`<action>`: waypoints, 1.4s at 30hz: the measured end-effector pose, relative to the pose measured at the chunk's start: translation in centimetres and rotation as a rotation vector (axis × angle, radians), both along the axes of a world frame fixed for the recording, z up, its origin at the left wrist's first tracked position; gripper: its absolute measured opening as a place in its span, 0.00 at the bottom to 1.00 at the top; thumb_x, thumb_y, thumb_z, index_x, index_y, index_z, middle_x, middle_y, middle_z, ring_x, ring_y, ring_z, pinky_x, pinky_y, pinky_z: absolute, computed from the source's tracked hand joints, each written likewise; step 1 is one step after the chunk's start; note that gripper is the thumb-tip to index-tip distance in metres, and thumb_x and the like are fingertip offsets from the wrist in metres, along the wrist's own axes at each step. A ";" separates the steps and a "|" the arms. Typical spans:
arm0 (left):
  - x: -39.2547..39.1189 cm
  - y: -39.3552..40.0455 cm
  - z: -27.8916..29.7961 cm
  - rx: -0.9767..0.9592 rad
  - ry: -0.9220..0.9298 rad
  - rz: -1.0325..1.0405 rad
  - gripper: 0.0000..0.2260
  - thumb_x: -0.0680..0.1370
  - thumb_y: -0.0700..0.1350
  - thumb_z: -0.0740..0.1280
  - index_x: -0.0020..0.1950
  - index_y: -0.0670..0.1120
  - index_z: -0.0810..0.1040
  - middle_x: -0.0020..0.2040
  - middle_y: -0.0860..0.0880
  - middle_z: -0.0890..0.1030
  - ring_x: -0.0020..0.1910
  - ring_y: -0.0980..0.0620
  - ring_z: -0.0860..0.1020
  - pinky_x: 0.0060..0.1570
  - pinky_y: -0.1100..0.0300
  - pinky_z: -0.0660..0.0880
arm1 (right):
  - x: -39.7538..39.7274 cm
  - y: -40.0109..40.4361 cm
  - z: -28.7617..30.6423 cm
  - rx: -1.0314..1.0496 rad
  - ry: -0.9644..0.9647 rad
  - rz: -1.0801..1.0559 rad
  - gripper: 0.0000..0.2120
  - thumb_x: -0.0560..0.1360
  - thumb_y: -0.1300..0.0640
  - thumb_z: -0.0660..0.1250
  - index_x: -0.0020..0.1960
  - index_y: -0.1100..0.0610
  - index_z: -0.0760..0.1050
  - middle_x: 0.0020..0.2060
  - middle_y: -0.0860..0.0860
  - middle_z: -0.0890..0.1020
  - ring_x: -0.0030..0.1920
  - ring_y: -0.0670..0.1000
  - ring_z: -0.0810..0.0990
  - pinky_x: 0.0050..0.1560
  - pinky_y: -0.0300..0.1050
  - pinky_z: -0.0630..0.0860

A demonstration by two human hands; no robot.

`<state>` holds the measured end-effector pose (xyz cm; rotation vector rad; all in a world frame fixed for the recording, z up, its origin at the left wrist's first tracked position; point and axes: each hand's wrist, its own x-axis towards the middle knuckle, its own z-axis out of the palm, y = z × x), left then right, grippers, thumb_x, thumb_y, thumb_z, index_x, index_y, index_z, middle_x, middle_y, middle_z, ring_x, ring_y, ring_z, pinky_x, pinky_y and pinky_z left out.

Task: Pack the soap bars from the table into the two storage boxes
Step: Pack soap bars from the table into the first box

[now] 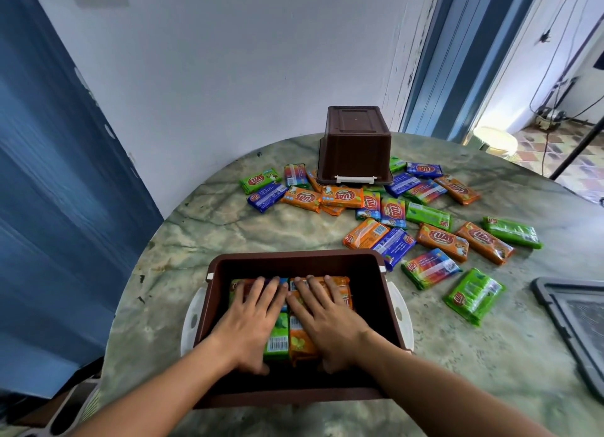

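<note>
Fingers are lying straight and slightly spread, holding nothing: my left hand (253, 315) and right hand (322, 315) are pressing flat, side by side, on the soap bars (295, 338) packed inside the near brown box (294, 260). Beyond this box, loose bars (441, 237) are lying scattered before the overturned second box (354, 142).

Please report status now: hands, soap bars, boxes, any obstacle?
Left hand and right hand flat on soap bars in near box. Loose bars on table. Far box upside down.
</note>
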<state>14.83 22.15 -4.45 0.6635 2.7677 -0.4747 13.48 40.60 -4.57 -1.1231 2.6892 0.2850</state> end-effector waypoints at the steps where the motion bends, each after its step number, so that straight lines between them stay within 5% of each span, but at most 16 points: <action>1: 0.1 0.1 0.0 0.000 0.001 0.003 0.58 0.65 0.66 0.70 0.76 0.41 0.34 0.77 0.39 0.38 0.75 0.37 0.41 0.71 0.38 0.43 | 0.1 0.1 0.0 -0.004 0.003 0.001 0.60 0.64 0.43 0.75 0.77 0.61 0.36 0.76 0.64 0.42 0.75 0.66 0.39 0.72 0.67 0.38; 27: -0.1 -0.3 -0.8 0.075 0.013 0.014 0.59 0.64 0.65 0.71 0.69 0.47 0.26 0.76 0.41 0.39 0.70 0.38 0.36 0.71 0.36 0.42 | -0.1 0.0 -0.1 -0.018 -0.014 -0.017 0.61 0.65 0.42 0.75 0.77 0.59 0.34 0.76 0.62 0.38 0.75 0.65 0.36 0.72 0.66 0.35; 42: 0.0 -0.2 -0.8 0.052 -0.002 0.036 0.59 0.64 0.64 0.72 0.76 0.42 0.35 0.77 0.41 0.39 0.74 0.36 0.40 0.71 0.36 0.43 | 0.0 0.0 -0.4 -0.032 0.021 -0.011 0.59 0.65 0.42 0.74 0.77 0.60 0.36 0.76 0.64 0.41 0.75 0.66 0.39 0.70 0.66 0.34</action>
